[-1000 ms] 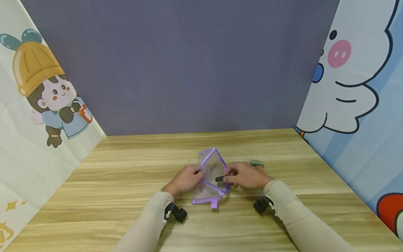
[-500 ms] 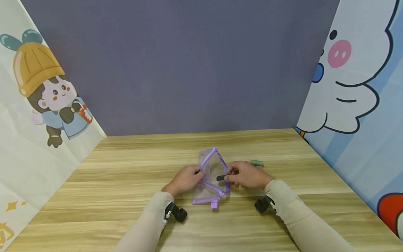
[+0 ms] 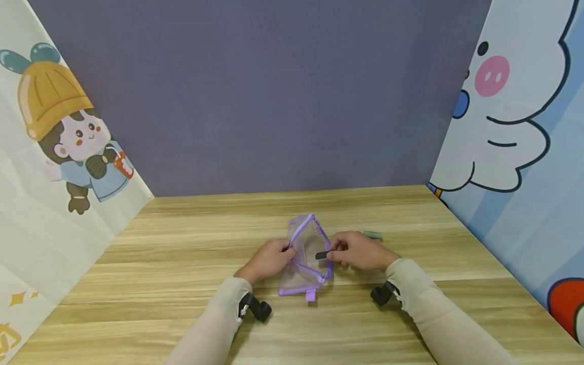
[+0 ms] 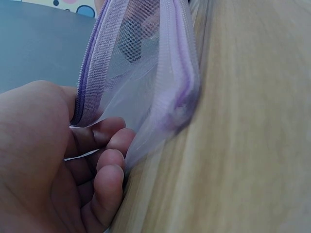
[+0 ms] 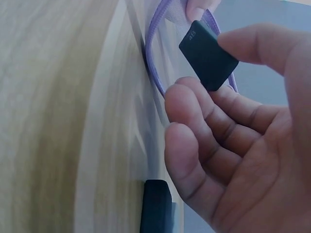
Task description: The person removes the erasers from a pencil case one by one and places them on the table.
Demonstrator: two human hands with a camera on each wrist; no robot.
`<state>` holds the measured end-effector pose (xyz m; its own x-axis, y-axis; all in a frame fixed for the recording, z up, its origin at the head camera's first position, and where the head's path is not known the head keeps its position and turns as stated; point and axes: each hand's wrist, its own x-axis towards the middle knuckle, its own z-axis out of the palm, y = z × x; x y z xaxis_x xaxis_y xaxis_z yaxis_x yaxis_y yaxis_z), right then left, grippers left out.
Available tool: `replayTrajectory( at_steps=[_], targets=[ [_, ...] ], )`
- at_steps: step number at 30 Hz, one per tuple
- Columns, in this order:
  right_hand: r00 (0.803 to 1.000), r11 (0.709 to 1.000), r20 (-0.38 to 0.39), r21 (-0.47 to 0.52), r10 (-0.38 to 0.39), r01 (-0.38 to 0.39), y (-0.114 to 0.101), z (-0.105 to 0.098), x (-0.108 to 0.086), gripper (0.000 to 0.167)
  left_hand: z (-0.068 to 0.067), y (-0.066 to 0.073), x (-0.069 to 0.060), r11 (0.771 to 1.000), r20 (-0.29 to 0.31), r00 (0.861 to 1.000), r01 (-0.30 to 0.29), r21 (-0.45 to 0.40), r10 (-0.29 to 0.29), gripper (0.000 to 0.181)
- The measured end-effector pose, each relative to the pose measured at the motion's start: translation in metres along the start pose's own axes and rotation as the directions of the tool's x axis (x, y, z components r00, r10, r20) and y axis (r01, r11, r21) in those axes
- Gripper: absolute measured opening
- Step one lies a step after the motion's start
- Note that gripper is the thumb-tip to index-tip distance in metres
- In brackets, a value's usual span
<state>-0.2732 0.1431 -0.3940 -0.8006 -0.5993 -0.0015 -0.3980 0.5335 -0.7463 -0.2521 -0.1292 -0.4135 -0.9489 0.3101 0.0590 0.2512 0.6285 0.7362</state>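
A mesh zip pouch with purple trim lies on the table, its zip opening spread wide. My left hand pinches the left side of that opening between thumb and fingers, as the left wrist view also shows. Between the thumb and fingers of my right hand is a dark green eraser printed "4B". Its free end points into the mouth of the pouch, over the mesh. The pouch's far inner corner is hard to make out.
Behind my right hand a green block lies on the wooden table; the right wrist view shows a dark block low down. A grey panel closes off the back, with cartoon-printed walls on both sides.
My right hand has shifted slightly up and right with the eraser. An orange bit beside the green block has gone out of sight behind that hand. My left hand and the pouch stay put.
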Motion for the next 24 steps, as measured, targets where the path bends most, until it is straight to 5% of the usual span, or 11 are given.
replayTrajectory(
  at_steps=[24],
  targets=[
    [1.000,1.000,-0.013,0.028,0.007,-0.007,0.001,-0.011,-0.007,0.020,0.000,-0.001,0.002,1.000,0.012,1.000,0.001,-0.004,-0.001,0.029]
  ],
)
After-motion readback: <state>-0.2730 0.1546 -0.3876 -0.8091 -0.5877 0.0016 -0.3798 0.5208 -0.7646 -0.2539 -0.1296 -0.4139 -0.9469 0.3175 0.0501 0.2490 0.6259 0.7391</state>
